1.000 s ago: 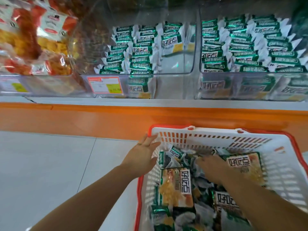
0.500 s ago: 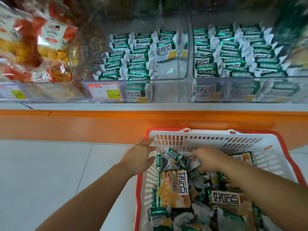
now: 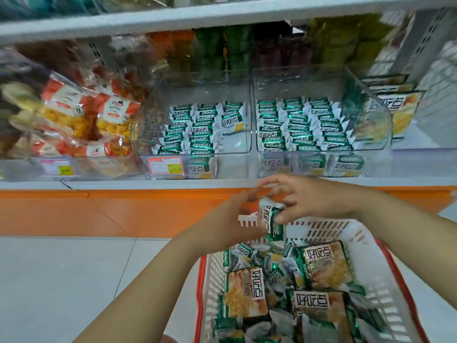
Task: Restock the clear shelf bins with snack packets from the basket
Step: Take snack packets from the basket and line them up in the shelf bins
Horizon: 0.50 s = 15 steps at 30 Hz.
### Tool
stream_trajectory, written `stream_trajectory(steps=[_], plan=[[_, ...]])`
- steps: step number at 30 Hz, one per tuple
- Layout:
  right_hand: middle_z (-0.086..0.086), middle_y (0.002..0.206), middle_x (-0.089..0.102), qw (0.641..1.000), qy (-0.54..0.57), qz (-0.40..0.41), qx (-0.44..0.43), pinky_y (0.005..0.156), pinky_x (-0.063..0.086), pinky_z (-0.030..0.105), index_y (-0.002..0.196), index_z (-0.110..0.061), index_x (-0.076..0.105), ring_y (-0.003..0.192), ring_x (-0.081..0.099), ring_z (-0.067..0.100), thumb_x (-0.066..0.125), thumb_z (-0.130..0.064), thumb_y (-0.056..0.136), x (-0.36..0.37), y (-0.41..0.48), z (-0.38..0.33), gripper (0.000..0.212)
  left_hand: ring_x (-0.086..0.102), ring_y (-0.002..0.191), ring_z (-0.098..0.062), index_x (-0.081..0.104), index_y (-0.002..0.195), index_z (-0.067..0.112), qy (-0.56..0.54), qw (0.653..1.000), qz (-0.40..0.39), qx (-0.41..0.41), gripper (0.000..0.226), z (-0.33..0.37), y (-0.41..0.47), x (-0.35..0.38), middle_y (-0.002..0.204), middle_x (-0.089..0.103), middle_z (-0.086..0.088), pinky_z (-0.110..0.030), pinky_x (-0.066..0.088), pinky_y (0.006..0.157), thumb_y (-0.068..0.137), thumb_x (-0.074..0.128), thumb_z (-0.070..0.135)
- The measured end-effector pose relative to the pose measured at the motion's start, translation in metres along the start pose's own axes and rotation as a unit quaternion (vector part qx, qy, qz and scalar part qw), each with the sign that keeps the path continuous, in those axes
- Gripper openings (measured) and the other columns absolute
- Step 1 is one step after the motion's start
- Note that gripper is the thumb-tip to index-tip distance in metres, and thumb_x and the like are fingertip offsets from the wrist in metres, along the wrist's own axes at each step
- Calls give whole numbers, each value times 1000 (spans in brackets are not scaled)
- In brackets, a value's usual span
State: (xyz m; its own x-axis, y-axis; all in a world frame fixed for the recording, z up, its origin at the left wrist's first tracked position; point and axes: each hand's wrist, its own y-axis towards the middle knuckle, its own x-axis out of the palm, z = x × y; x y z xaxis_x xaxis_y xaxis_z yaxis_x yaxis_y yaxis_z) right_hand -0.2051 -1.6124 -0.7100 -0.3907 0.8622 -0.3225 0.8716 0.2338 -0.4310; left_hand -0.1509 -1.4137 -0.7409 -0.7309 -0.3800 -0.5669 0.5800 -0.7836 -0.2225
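Observation:
A white basket with a red rim (image 3: 378, 273) stands on the floor at lower right, full of green-and-white snack packets (image 3: 321, 266). Above its far edge my right hand (image 3: 314, 198) pinches a small green-and-white packet (image 3: 270, 220) by its top. My left hand (image 3: 230, 219) is raised beside it, fingers straight, its palm at the packet's left side. On the shelf, the middle clear bin (image 3: 237, 144) holds rows of the same packets on its left and has bare room on its right. The clear bin to its right (image 3: 366, 134) is packed with rows.
Bags of orange and yellow snacks (image 3: 81, 120) fill the bin at the left. A price label (image 3: 165, 165) sits on the middle bin's front. An orange plinth (image 3: 99, 211) runs under the shelf. Pale floor tiles (image 3: 61, 280) lie left of the basket.
Both hands have risen out of the basket. My right hand has taken hold of a small packet and lifted it. My view has tilted up toward the shelf.

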Motion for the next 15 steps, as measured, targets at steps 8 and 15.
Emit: stream_trajectory(steps=[8, 15], plan=[[10, 113, 62, 971, 208, 98, -65, 58, 49, 19, 118, -16, 52, 78, 65, 9, 61, 3, 85, 11, -35, -15, 39, 68, 90, -17, 49, 124, 38, -142, 982, 121, 42, 59, 34, -19, 20, 95, 71, 3, -47, 54, 86, 72, 76, 42], [-9, 94, 67, 971, 45, 219, -88, 72, 50, 16, 100, -32, 56, 81, 68, 3, 73, -23, 78, 21, -42, -11, 29, 68, 80, -28, 58, 96, 20, -251, 939, 233, 13, 16, 44, -14, 22, 74, 69, 1, -51, 55, 81, 85, 68, 24]])
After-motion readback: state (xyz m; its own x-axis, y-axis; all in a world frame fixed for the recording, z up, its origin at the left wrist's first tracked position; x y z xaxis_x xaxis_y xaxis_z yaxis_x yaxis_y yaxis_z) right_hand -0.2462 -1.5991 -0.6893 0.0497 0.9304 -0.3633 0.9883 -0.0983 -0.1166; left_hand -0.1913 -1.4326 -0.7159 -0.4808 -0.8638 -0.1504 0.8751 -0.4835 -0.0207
